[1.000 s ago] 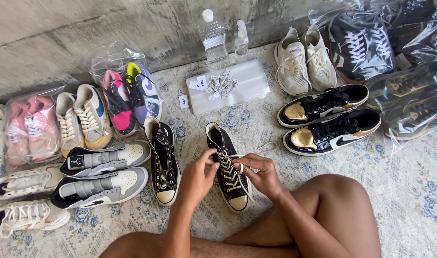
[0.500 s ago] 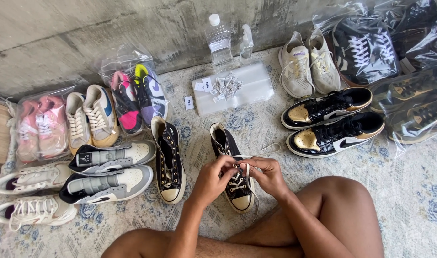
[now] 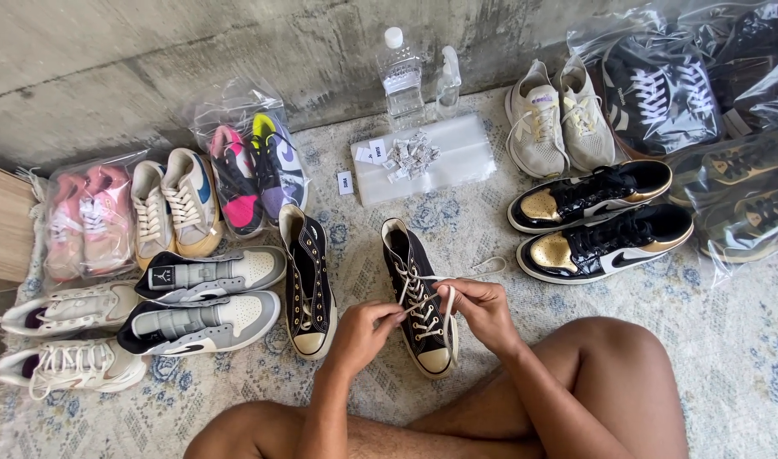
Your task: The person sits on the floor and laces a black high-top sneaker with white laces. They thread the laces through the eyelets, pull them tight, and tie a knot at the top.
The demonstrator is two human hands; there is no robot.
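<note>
While the left hand (image 3: 365, 327) pinches a white lace end at lower centre of the frame, the right hand (image 3: 482, 308) beside it pinches the other strand, so the lacing of the black high-top sneaker (image 3: 419, 297) looks to be in hand. Next comes, I judge, threading or tightening at the eyelets. Its long axis runs top to bottom, toe toward the bottom edge.

the high-top shoe (image 3: 419, 306) lies between its mate (image 3: 308, 285) on the left and low sneakers (image 3: 597, 225) on the right.
</note>
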